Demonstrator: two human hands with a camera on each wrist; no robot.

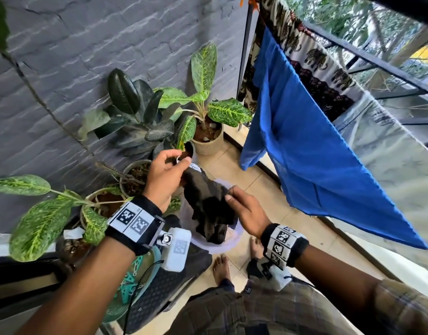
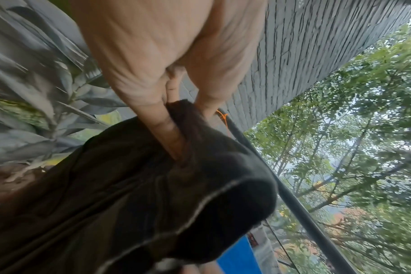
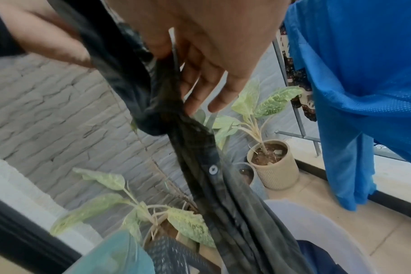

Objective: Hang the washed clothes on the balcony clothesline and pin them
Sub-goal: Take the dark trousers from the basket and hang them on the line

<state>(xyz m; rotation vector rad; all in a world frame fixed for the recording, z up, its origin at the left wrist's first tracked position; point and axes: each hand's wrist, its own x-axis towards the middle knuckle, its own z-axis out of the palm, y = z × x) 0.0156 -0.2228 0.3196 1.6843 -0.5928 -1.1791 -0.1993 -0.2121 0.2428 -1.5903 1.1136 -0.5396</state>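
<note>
Above the laundry tub (image 1: 234,234), I had my left hand (image 1: 165,178) and right hand (image 1: 248,209) both pinching the dark garment (image 1: 208,206), apparently to spread it for the clothesline (image 1: 367,91).

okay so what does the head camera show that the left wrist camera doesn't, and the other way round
Only the head view shows the right hand pinching the dark garment, the tub beneath it, the potted plants, the patterned cloth on the line, and the pegs. Only the left wrist view shows the left hand's fingers tucked into a fold, a pale seam, and trees outside. Both show the left hand gripping the garment, the blue cloth and the brick wall.
</note>
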